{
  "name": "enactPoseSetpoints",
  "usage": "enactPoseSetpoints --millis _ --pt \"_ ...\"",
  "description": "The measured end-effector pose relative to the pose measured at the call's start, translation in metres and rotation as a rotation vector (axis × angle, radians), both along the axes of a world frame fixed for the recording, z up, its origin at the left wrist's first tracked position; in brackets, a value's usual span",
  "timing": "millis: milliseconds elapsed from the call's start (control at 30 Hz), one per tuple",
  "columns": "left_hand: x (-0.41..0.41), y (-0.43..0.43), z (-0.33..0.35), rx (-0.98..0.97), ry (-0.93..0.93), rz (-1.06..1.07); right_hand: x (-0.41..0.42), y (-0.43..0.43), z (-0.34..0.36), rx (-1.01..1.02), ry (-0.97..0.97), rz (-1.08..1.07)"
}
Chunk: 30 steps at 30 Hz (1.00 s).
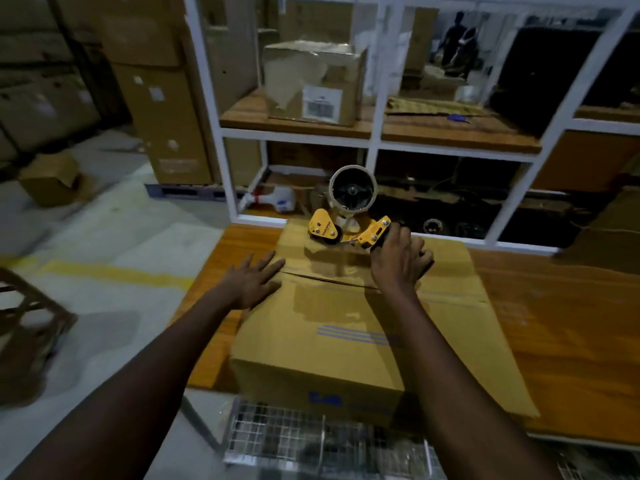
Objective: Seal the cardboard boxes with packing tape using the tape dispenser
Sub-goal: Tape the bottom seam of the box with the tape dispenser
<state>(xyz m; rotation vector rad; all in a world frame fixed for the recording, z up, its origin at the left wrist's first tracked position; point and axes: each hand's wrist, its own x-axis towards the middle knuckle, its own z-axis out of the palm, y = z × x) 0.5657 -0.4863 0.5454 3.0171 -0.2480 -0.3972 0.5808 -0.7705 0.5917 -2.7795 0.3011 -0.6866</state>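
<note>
box (pixel 349 327) under both hands (dispenser (pixel 349 223) right)

Box (pixel 346 327): corrugated cardboard, matt tan, purple print. A glossy clear tape (pixel 322 303) patch lies on its top.
Dispenser (pixel 349 230): yellow painted side plates, likely metal, slight sheen. Its roller (pixel 329 237) is black and dull, and its core (pixel 333 194) is pale card.
Bench (pixel 554 323): orange-brown wood, visible grain, low sheen.
Rack (pixel 375 147): smooth white painted frame, wooden boards.
Shelf box (pixel 346 84): cardboard, shiny film on top, white paper label (pixel 320 102).
Mesh (pixel 311 441): bare bright metal wire.
Floor (pixel 121 237): grey concrete, smooth, dull.
</note>
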Motion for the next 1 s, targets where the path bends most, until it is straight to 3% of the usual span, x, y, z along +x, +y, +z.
enactPoseSetpoints --millis 233,400,433,533,600,700,800,933,1000 --pt "-0.021 0.000 -0.032 -0.391 -0.074 0.157 0.007 0.064 0.000 -0.068 -0.045 0.055" --pt "-0.041 -0.023 -0.035 -0.478 -0.217 0.276 0.009 0.075 0.007 -0.052 -0.061 0.078" --pt "-0.040 -0.023 -0.032 -0.556 -0.299 0.333 0.009 0.075 0.008 -0.051 -0.069 0.080" --pt "-0.032 -0.021 -0.015 -1.038 -0.534 0.565 0.011 0.076 0.011 -0.061 -0.105 0.075" --pt "-0.029 -0.024 0.001 -1.207 -0.607 0.584 0.011 0.075 0.012 -0.050 -0.112 0.065" --pt "-0.028 -0.038 0.013 -1.254 -0.651 0.459 0.011 0.075 0.012 -0.014 -0.119 0.059" --pt "-0.030 -0.053 0.020 -1.275 -0.516 0.341 0.012 0.074 0.014 0.018 -0.122 0.047" --pt "-0.034 -0.058 0.019 -1.246 -0.503 0.297 0.014 0.074 0.016 0.046 -0.112 0.043" --pt "-0.038 -0.055 0.017 -1.373 -0.556 0.376 0.015 0.072 0.016 0.045 -0.122 0.035"
